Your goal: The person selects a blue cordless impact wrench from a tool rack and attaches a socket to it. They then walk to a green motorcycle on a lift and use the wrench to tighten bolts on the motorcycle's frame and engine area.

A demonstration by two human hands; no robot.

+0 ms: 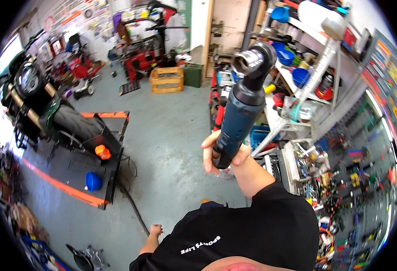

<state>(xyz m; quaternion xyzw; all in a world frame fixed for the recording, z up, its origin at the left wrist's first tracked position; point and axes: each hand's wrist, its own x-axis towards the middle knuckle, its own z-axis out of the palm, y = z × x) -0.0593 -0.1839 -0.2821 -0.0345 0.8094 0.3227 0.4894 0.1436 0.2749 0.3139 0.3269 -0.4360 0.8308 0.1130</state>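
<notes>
My right hand point(223, 153) grips a dark blue cordless ratchet point(239, 117) by its lower end and holds it upright in front of me. A silver socket point(246, 61) sits on the black angled head at the tool's top. Down low at the left of my body, my left hand point(155, 229) hangs with its fingers loosely curled and nothing visible in them, beside a dark hose point(134, 208) lying on the floor.
A green motorcycle point(45, 104) stands on an orange-edged lift point(60, 183) at the left, with a blue bucket point(93, 180). A wooden crate point(167, 81) and green can point(193, 74) are behind. Crowded white shelves point(304, 92) and a tool pegboard point(365, 180) line the right.
</notes>
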